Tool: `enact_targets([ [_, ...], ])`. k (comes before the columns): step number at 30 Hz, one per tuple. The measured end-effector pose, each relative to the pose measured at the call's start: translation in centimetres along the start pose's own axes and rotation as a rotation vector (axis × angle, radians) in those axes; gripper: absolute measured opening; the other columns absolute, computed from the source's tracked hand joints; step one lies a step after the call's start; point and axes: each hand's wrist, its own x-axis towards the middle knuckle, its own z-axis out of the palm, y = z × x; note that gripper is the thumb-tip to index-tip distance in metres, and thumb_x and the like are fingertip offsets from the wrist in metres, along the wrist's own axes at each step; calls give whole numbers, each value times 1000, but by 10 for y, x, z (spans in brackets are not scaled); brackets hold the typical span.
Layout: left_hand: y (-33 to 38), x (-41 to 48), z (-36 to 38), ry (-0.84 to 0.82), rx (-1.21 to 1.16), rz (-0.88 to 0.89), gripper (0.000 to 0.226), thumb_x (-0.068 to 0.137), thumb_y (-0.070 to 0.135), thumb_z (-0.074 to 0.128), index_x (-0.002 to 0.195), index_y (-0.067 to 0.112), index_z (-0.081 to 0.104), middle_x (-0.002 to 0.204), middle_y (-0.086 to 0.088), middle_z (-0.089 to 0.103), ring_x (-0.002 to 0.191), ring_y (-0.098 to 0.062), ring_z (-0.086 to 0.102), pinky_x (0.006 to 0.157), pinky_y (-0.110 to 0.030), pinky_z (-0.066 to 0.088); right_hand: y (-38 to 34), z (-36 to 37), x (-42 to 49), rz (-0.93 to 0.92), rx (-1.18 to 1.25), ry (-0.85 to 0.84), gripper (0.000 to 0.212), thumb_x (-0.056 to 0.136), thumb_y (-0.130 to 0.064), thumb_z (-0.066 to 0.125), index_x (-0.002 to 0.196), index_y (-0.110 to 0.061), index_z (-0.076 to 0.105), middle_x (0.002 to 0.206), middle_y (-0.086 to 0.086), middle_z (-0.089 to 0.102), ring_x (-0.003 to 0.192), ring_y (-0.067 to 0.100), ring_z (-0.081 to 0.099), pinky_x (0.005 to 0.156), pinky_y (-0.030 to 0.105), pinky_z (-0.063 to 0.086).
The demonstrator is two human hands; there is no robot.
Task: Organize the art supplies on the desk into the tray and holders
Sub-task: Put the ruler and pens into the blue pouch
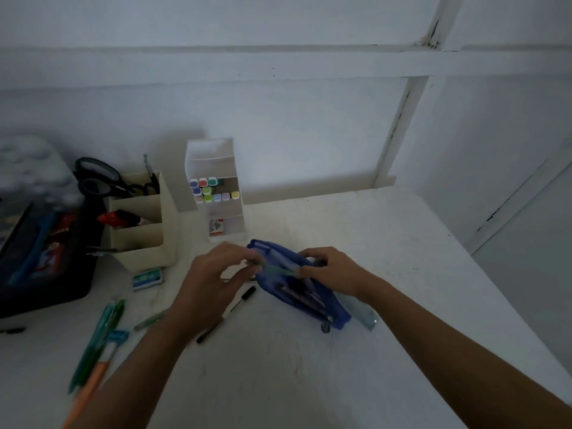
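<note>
Black pen [244, 297] half under the left hand [210, 286]; orange-handled tool [93, 385] past the bottom edge.

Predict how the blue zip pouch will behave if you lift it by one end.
The blue pouch looks like soft fabric, so it would probably sag rather than stay stiff. Its zip looks open with pens inside, so tilting may spill them. On the white desk it would likely slide, not roll.

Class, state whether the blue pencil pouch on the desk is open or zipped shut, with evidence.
Open. The blue pencil pouch gapes along its top, pens show inside; its zip pull sits at the near end.
</note>
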Motion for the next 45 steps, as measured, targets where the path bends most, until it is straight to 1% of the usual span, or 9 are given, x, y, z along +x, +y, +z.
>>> enact_targets([
  [10,-21,11,5,-350,361,309,34,86,12,76,117,26,75,110,3,76,102,-17,67,83,-26,48,-27,-3,12,47,69,-181,24,96,-25,57,111,-25,75,103,4,75,90,21,72,77,26,57],
  [14,-38,9,1,-372,517,404,31,101,36,46,122,31,69,130,5,66,125,-17,49,90,-38,33,-29,-8,15,56,36,-151,23,93,-18,54,94,-18,77,101,9,74,97,36,68,81,38,57],
  [17,-48,18,-14,-357,524,342,41,96,64,40,108,39,70,139,0,46,135,-21,34,100,-35,19,-29,-10,14,25,31,-89,28,94,-15,50,92,-19,78,98,6,74,91,35,67,82,44,57],
  [20,-66,28,-21,-472,459,166,57,86,82,39,119,44,67,154,1,29,147,-20,15,110,-35,15,-33,-8,13,-20,8,-7,27,92,-8,49,95,-15,75,89,3,72,72,23,61,67,30,50],
  [25,-74,41,-10,-560,274,41,19,91,52,67,98,35,63,148,7,46,140,-11,32,120,-43,22,-36,-2,9,-158,-154,227,31,98,-15,53,127,-25,56,101,2,62,74,8,54,67,21,41],
  [28,-72,44,-5,-524,230,46,30,91,59,57,91,30,63,154,6,39,143,-17,32,121,-41,23,-52,-4,0,-291,-85,411,34,102,-8,46,133,-21,47,97,1,59,69,6,50,63,13,40],
  [32,-66,49,6,-651,226,-11,18,101,31,58,115,24,69,156,6,38,137,-13,41,111,-24,36,-78,-4,-8,-369,102,443,37,103,1,40,134,-20,39,101,3,63,82,14,61,78,20,55],
  [36,-60,55,15,-512,211,-58,18,96,6,59,110,11,70,133,-3,58,115,-16,55,98,-20,46,-86,8,-14,-401,342,345,28,103,3,40,125,-13,44,105,5,70,91,18,67,91,27,56],
  [45,-27,83,-16,-506,159,-380,28,96,15,62,123,16,70,94,-2,68,67,-9,64,61,-19,49,-96,-4,-30,-568,674,384,21,104,0,41,122,9,48,109,25,68,100,33,70,95,34,55],
])
